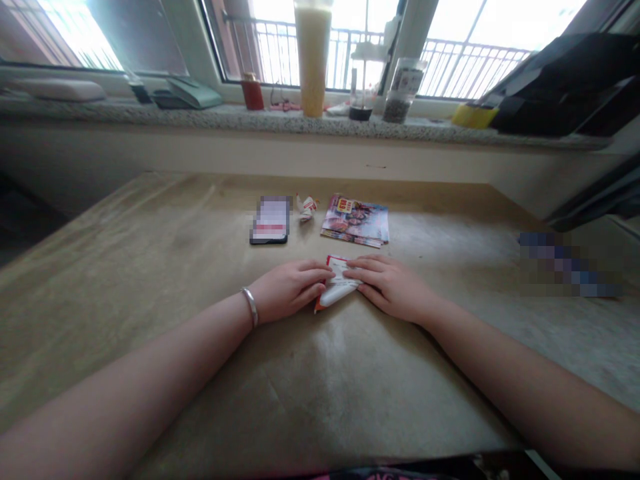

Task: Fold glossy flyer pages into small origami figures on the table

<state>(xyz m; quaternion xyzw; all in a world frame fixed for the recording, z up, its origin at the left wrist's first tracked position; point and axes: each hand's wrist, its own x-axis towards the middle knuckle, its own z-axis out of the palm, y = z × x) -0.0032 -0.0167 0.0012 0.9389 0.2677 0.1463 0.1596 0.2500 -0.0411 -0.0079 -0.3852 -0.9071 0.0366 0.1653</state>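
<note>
A small folded paper [338, 287], white with red edges, lies on the tan table [150, 267] between my two hands. My left hand [287, 288], with a silver bracelet at the wrist, rests on the paper's left side, fingers extended flat and pressing its edge. My right hand [387, 283] lies flat on the paper's right side, fingers stretched toward the left hand. Part of the paper is hidden under both sets of fingers.
Behind the hands lie a phone [271, 220], a small folded paper piece [306, 207] and a stack of colourful leaflets [356, 220]. On the stone windowsill stand a tall cup [313, 60], a red jar [253, 92], a glass jar [401, 90] and dark items [560, 87].
</note>
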